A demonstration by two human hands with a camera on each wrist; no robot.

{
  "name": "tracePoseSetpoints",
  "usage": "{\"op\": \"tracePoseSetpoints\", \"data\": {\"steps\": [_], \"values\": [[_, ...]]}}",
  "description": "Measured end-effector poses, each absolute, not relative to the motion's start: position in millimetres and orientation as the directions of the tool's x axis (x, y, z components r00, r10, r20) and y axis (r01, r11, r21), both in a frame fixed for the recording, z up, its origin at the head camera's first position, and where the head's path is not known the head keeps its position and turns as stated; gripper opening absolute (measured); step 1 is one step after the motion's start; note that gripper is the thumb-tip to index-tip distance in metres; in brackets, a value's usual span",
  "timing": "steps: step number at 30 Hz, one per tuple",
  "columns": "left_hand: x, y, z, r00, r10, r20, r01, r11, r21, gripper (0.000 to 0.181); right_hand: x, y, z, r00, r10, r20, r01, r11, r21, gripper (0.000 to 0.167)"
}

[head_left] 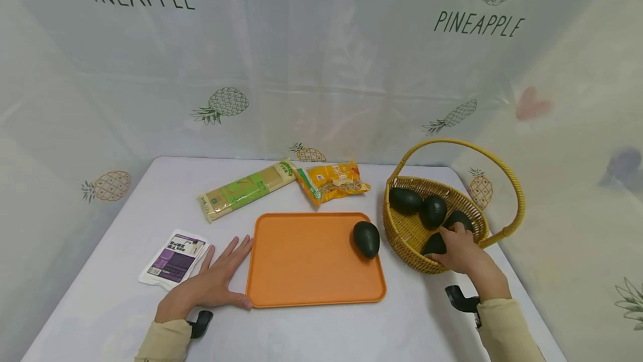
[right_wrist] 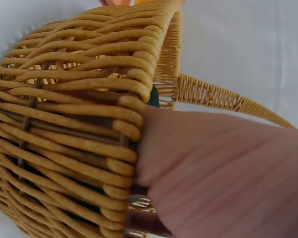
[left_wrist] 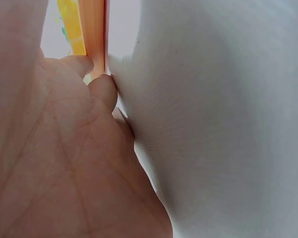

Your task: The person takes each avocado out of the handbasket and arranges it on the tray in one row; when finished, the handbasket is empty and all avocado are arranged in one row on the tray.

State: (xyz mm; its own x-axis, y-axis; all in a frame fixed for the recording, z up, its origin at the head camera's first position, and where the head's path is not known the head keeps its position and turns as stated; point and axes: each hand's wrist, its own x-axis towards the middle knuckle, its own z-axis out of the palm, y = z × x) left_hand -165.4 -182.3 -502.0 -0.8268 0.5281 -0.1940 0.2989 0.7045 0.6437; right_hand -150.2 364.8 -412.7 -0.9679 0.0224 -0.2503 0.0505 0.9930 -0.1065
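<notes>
beige-sleeved left hand point(head_left: 211, 284) flat on white table point(head_left: 311, 334), fingers spread, holding nothing, thumb and a fingertip at left edge of orange rectangular tray point(head_left: 301, 261), purple-and-white flat packet point(head_left: 176, 259) just beside it. beige-sleeved right hand point(head_left: 463, 253) reaches inside yellow woven wicker basket point(head_left: 408, 256) right of tray, fingers bent among four dark green oval avocados point(head_left: 433, 211), grip partly hidden, can't tell if one is held. one more dark green avocado point(head_left: 366, 239) sits at tray's right side.
</notes>
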Motion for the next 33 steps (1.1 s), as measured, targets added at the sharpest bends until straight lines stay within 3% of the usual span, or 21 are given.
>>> {"op": "tracePoseSetpoints", "data": {"steps": [15, 33], "values": [[-165.5, -182.4, -504.5, -0.831, 0.522, -0.192, 0.297, 0.708, 0.64, 0.141, -152.8, 361.1, -413.9, -0.962, 0.044, -0.269, 0.08, 0.989, -0.124, 0.076], [-165.2, -181.9, -503.9, -0.832, 0.516, -0.201, 0.288, 0.713, 0.64, 0.141, -154.3, 361.7, -413.7, -0.977, -0.045, -0.206, -0.015, 0.989, -0.148, 0.066]]}}
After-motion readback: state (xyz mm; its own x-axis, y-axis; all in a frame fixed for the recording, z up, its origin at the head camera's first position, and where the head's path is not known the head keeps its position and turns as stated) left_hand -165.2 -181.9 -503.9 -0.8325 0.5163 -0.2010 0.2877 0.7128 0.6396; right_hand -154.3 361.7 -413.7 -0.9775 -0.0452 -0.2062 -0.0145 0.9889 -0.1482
